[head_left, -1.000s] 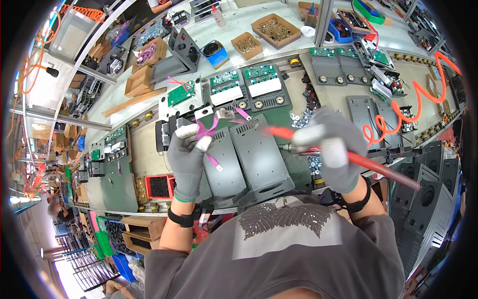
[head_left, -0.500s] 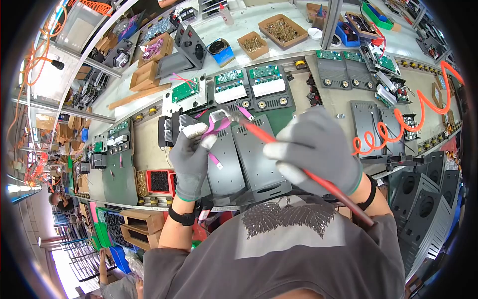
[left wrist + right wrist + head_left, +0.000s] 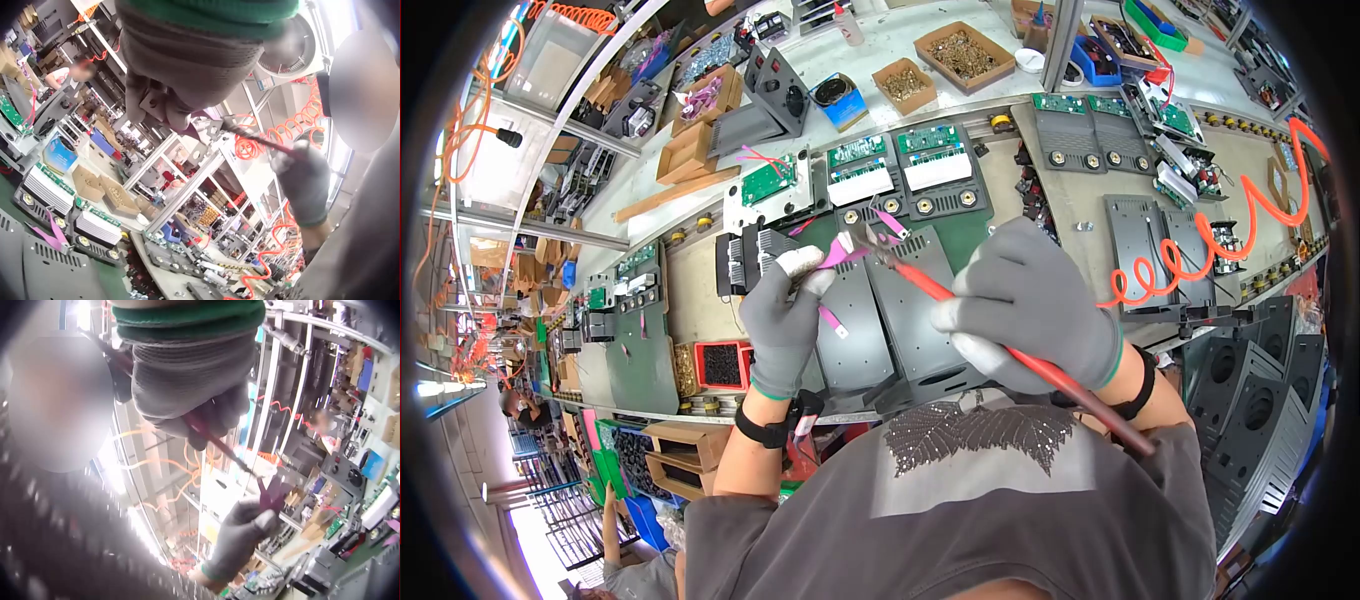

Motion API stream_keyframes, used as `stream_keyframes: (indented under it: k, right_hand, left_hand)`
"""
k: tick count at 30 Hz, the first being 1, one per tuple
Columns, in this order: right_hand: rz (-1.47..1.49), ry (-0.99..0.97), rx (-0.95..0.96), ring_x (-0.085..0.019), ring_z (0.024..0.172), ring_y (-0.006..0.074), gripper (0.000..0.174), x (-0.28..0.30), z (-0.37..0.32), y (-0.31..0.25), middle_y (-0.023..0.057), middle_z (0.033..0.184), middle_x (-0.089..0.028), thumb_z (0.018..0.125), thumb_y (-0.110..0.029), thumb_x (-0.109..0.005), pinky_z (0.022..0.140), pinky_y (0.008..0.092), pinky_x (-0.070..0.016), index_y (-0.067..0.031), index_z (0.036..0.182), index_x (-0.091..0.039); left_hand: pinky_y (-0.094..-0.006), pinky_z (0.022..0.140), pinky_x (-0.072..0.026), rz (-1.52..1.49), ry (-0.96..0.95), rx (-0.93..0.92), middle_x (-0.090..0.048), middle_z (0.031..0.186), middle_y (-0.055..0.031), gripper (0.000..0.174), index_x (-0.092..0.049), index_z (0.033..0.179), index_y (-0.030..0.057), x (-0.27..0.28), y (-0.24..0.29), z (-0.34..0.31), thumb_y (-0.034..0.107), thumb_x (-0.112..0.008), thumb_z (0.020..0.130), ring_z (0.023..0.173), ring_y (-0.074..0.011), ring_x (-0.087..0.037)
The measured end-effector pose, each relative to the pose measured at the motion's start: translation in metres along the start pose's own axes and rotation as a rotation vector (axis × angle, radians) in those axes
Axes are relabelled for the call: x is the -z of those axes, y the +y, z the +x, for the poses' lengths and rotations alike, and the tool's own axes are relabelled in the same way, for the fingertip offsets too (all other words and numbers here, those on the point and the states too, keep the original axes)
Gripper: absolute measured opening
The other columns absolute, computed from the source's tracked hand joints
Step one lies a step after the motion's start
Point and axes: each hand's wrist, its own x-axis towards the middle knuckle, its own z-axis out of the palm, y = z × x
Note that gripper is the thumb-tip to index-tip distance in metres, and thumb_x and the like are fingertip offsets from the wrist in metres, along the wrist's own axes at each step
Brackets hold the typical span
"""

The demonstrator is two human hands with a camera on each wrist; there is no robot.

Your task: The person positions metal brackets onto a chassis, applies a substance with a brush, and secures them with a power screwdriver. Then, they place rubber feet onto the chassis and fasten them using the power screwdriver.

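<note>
My left hand (image 3: pixel 780 325), in a grey glove with pale fingertips, pinches a bent purple strip (image 3: pixel 838 254) with a silvery metal end. My right hand (image 3: pixel 1040 312), gloved the same way, grips a long red-handled tool (image 3: pixel 925 284). Its grey metal head overlaps the strip's metal end in the head view; the exact kind of tool I cannot tell. Below the strip lie two dark grey metal panels (image 3: pixel 852 345), side by side. Other purple strips (image 3: pixel 833 321) rest on the panels. In the right wrist view, the purple strip (image 3: pixel 273 494) sticks up from the left fingertips.
Behind the panels stand units with green circuit boards (image 3: pixel 933 140). A red box of black parts (image 3: pixel 745 372) is at the left. Cardboard trays of brass parts (image 3: pixel 963 57) sit on the back bench. An orange coiled hose (image 3: pixel 1240 252) hangs at the right, above stacked dark housings (image 3: pixel 1260 400).
The right hand has moved left, bringing the tool's head from over the right panel to the strip's metal end. The left hand stays nearly in place, still pinching the strip.
</note>
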Motion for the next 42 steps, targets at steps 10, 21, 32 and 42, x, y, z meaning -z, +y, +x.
stream_keyframes:
  k: [10,21,32,42]
  right_hand:
    - [0.174,0.115,-0.169,-0.056,0.075,0.0232,0.015,0.011,-0.007,0.015,0.0060,0.082,-0.062,0.079,-0.013,-0.061,0.069,0.0338,-0.0444,-0.0068,0.090,-0.068]
    - [0.291,0.224,-0.533,-0.053,0.075,0.0186,0.019,-0.017,-0.023,0.020,0.0101,0.086,-0.062,0.084,-0.008,-0.053,0.070,0.0296,-0.0424,0.0006,0.094,-0.066]
    - [0.322,0.158,-0.528,-0.057,0.077,0.0205,0.014,-0.038,-0.017,0.022,0.0079,0.081,-0.061,0.084,-0.009,-0.060,0.072,0.0308,-0.0444,-0.0034,0.094,-0.068]
    - [0.045,-0.067,-0.106,-0.057,0.075,0.0223,0.013,-0.087,-0.008,0.019,0.0009,0.080,-0.059,0.077,-0.020,-0.072,0.066,0.0354,-0.0414,-0.0169,0.090,-0.068]
  left_hand:
    - [-0.0237,0.074,-0.0515,0.014,-0.109,0.077,-0.070,0.092,-0.0062,0.028,-0.065,0.110,0.0010,-0.004,-0.012,0.006,0.001,-0.071,0.082,0.082,-0.0084,-0.064]
    - [-0.0298,0.060,-0.0540,0.394,-0.801,0.803,-0.064,0.080,-0.0016,0.027,-0.065,0.101,0.0045,-0.029,-0.172,0.007,0.026,-0.072,0.085,0.070,-0.0119,-0.064]
    - [-0.0371,0.069,-0.0537,0.630,-0.655,0.640,-0.067,0.082,-0.0122,0.027,-0.063,0.098,0.0056,-0.010,-0.230,-0.012,0.024,-0.073,0.081,0.073,-0.0279,-0.066]
    - [-0.0223,0.052,-0.0475,0.074,-0.325,0.354,-0.061,0.076,-0.0037,0.011,-0.057,0.104,0.0029,0.010,-0.057,0.004,0.009,-0.057,0.095,0.060,-0.0067,-0.058]
